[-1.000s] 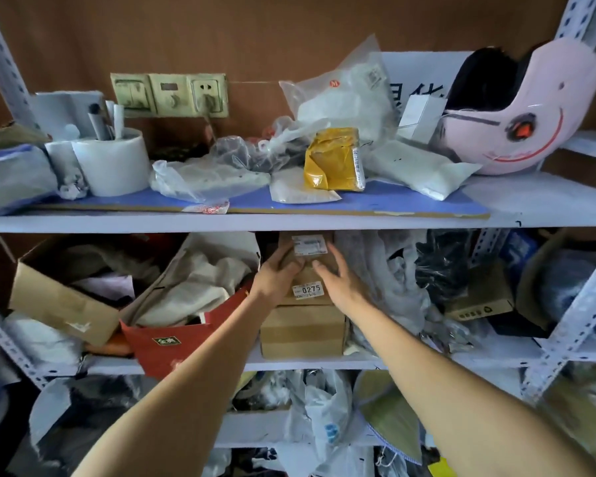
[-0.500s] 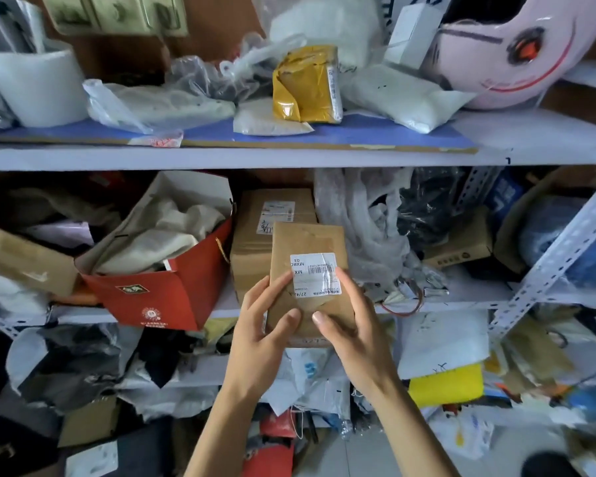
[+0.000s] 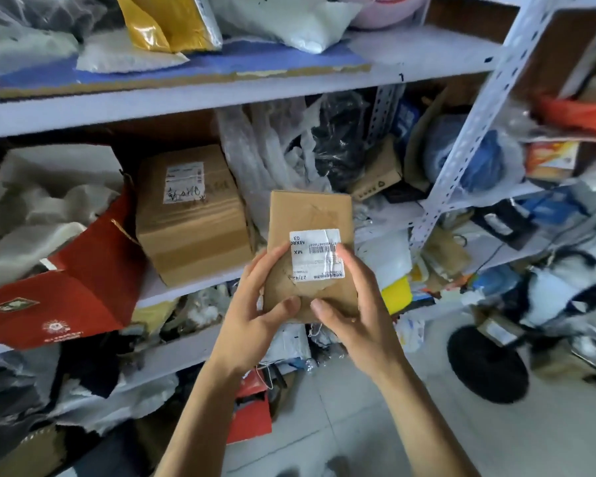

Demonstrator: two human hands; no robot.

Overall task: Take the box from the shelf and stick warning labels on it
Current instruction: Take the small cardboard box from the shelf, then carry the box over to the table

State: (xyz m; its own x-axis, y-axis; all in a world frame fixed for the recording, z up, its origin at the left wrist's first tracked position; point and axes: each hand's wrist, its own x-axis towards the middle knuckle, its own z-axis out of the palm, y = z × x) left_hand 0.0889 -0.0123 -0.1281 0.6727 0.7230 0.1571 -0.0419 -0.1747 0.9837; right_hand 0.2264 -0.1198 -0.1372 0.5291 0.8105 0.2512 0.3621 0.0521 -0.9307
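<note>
A small flat brown cardboard box (image 3: 310, 215) with a white barcode sticker (image 3: 315, 254) is held up in front of the shelf, clear of it. My left hand (image 3: 252, 304) grips its lower left side, thumb on the front face. My right hand (image 3: 351, 304) grips its lower right side, thumb near the bottom edge and fingers over the sticker's right end. No warning labels are visible.
A larger brown box (image 3: 193, 215) stays on the middle shelf (image 3: 193, 289), beside a red paper bag (image 3: 66, 290). Plastic bags and clutter fill the shelves. A white metal upright (image 3: 468, 132) stands right. A black round base (image 3: 487, 364) sits on the tiled floor.
Both hands lifted the small box off the larger box on the shelf and pulled it out toward me. The view has tilted downward and to the right.
</note>
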